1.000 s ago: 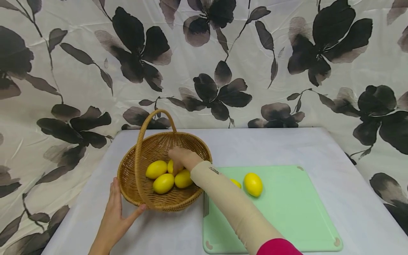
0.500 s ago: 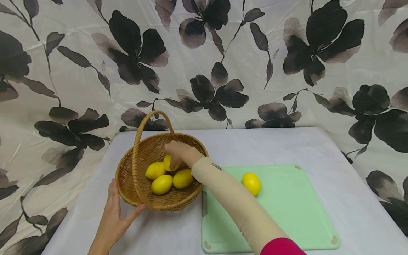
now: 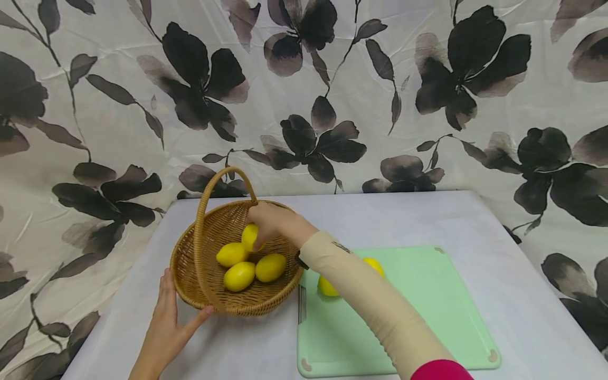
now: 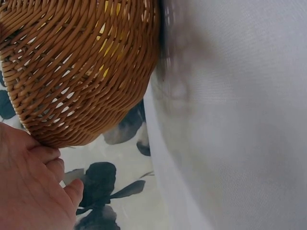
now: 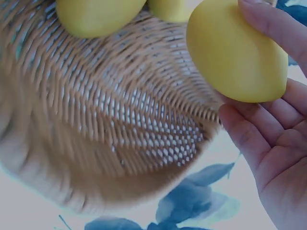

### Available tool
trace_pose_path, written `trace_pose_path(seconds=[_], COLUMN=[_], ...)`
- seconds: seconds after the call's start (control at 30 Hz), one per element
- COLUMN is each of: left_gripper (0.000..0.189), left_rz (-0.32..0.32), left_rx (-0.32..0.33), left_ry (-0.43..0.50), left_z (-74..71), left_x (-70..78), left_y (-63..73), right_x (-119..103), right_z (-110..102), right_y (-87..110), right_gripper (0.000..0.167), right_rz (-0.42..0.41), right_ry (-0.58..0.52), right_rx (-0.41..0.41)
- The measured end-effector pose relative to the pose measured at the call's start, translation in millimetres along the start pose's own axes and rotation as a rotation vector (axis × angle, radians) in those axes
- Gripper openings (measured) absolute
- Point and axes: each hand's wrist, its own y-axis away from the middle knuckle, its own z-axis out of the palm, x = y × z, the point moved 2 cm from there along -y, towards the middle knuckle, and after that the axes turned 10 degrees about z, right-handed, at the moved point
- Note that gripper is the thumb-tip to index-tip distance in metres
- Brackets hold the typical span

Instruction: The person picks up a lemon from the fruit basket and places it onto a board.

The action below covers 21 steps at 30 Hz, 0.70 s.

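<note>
A wicker basket point(image 3: 228, 306) with a tall arched handle stands left of centre, several yellow lemons in it, among them a lemon point(image 3: 239, 276) near the front. My right hand point(image 3: 277, 224) reaches over the basket and pinches one lemon point(image 5: 237, 52) between thumb and fingers; in the right wrist view it is above the woven inside. On the basket's outer left side rests my left hand point(image 3: 166, 327), fingers straight along the wall and thumb against the front rim. The left wrist view has this hand touching the weave.
Right of the basket lies a pale green cutting board point(image 3: 418, 322). Two lemons are partly visible on it, one lemon point(image 3: 326, 287) before my right forearm and another lemon point(image 3: 373, 265) behind it. A white cloth covers the table point(image 3: 380, 216); a floral curtain point(image 3: 304, 63) hangs behind.
My right hand, pinching the lemon, has risen a little toward the basket's far side, away from the other lemons. The right forearm has shifted right. My left hand stays on the basket.
</note>
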Motion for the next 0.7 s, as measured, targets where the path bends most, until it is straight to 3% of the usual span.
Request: trace_pose_path(seconds=[0.27, 0.4, 0.7], left_gripper=[0.118, 0.118, 0.116], left_rz=[-0.02, -0.038, -0.003], left_rx=[-0.015, -0.029, 0.006], left_ry=[-0.015, -0.023, -0.014], left_z=[-0.7, 0.0, 3.2], left_x=[-0.4, -1.2, -2.8], left_y=[1.1, 0.9, 1.4], right_x=[16, 24, 39], right_z=[-5, -3, -3], right_y=[14.2, 25.7, 52.5], right_gripper=[0.046, 0.056, 0.065], right_rz=[-0.065, -0.07, -0.067], right_ry=[-0.051, -0.086, -0.193], right_rx=[0.056, 0.066, 0.082])
